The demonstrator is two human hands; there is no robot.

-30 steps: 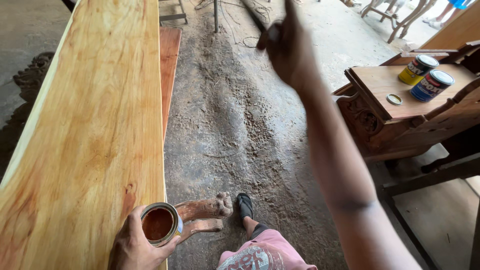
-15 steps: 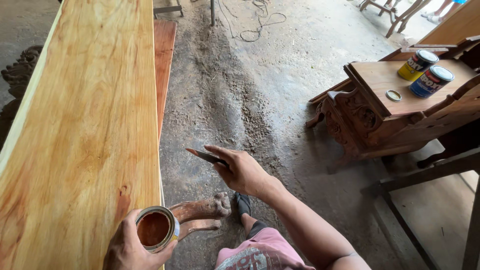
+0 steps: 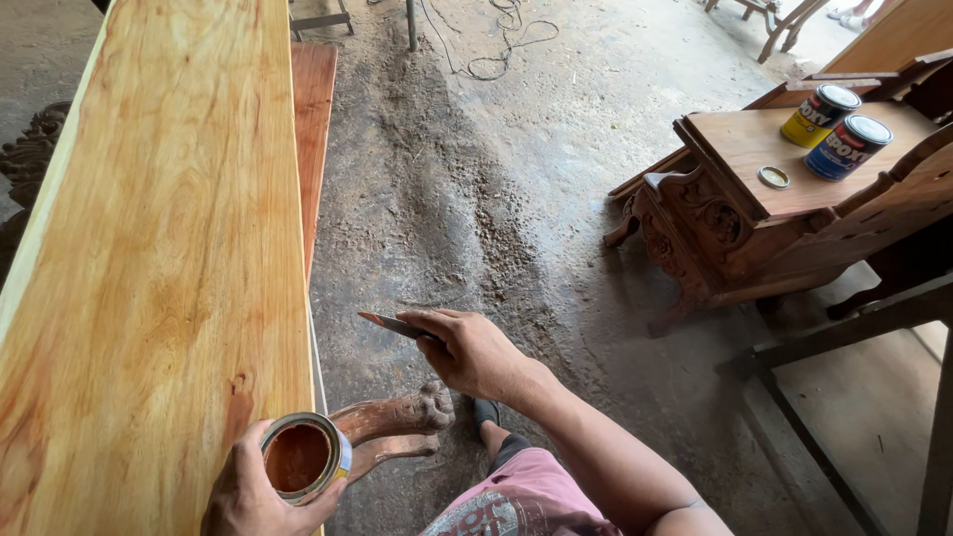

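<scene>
My left hand (image 3: 253, 493) grips a small open tin (image 3: 303, 458) of reddish-brown paste at the near right edge of a long pale wooden plank (image 3: 159, 248). My right hand (image 3: 472, 349) holds a thin flat blade (image 3: 389, 324) whose tip points left toward the plank's edge, above the floor. A dark knot (image 3: 238, 389) marks the plank just beyond the tin.
A narrower reddish board (image 3: 313, 109) lies beside the plank. A carved wooden leg (image 3: 392, 422) sits below the tin. At right a carved wooden table (image 3: 745, 169) carries a yellow can (image 3: 819, 114), a blue can (image 3: 849, 146) and a lid (image 3: 773, 178). The floor is dusty concrete.
My right hand has come down from high in front of me to just right of the plank near the tin, still holding the blade. The left hand keeps the tin in place.
</scene>
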